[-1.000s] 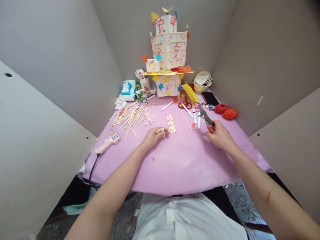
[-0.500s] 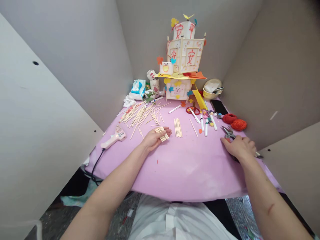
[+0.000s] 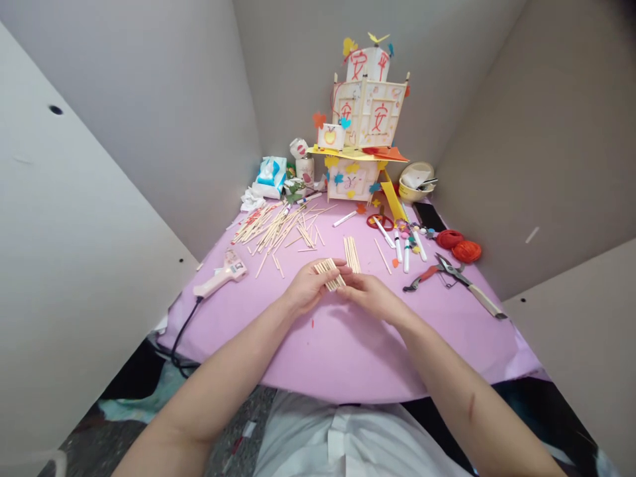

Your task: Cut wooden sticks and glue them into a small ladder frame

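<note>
Grey partition panels enclose a table [image 3: 368, 358] with a lilac cover. In the head view, a paper-and-stick tower model [image 3: 355, 179] stands at the rear, apparently placed there to leave the front of the surface open for both hands.

The left hand [image 3: 305, 288] pinches a flat row of short wooden sticks [image 3: 328, 273] between thumb and fingers, above the front middle of the table; this hold likely keeps the sticks parallel. The right hand [image 3: 371, 296] meets the row's right edge with fingers together; whether it grips or merely steadies the sticks cannot be told. A second stick row [image 3: 350, 253] lies just beyond the hands, aligned side by side, presumably for easy pickup.

Loose sticks [image 3: 268, 228] lie behind and to the left. The glue gun [image 3: 226, 273] rests at left, its cord trailing off the near edge. Pruning shears [image 3: 428, 275] lie well to the right, seemingly parked within reach.
</note>
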`<state>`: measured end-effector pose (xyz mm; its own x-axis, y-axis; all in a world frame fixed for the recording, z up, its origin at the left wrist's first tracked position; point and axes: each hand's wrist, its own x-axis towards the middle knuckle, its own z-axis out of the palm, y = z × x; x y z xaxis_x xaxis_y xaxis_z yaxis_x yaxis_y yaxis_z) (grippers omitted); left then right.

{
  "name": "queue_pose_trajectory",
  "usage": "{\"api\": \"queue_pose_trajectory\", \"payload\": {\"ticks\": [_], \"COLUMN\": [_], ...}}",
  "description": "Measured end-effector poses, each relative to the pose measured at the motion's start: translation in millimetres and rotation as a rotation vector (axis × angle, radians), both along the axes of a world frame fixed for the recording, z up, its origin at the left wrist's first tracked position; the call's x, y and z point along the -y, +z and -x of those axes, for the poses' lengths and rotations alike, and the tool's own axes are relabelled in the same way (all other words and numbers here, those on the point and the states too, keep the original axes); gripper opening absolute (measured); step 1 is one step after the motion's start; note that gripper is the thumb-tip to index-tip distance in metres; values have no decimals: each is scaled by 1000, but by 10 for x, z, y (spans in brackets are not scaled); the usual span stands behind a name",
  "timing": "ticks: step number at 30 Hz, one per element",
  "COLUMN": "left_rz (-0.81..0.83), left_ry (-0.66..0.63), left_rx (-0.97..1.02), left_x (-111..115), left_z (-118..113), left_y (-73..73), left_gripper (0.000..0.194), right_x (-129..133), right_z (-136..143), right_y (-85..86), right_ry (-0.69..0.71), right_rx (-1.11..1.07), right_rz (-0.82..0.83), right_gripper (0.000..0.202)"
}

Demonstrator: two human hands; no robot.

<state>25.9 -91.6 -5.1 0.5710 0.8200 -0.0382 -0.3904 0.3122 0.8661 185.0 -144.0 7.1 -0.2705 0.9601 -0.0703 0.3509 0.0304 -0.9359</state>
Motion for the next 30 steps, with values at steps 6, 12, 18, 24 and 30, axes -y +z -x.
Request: {"api": "queue_pose_trajectory", "payload": {"ticks": [6, 12, 18, 24, 30], "left_rz": [-99, -141, -55, 14, 43], "left_ry": [64, 104, 41, 43, 3], "left_rx": [-59, -87, -64, -53, -42], "left_x": [31, 44, 53, 37, 22], "left_z": [-11, -10, -36, -42, -11], "left_y": [3, 16, 7, -33, -65], "left_gripper": [35, 36, 41, 39, 40], "right_x": [-163, -164, -242, -220, -165], "right_z": [116, 106, 133, 193, 193], "right_y": [-92, -94, -221, -252, -129], "right_ry": [-15, 55, 106, 115, 186], "right_rx": [-147, -164, -193, -161, -164], "right_rz": [137, 162, 107, 94, 159], "right_gripper": [29, 31, 34, 48, 54]}}
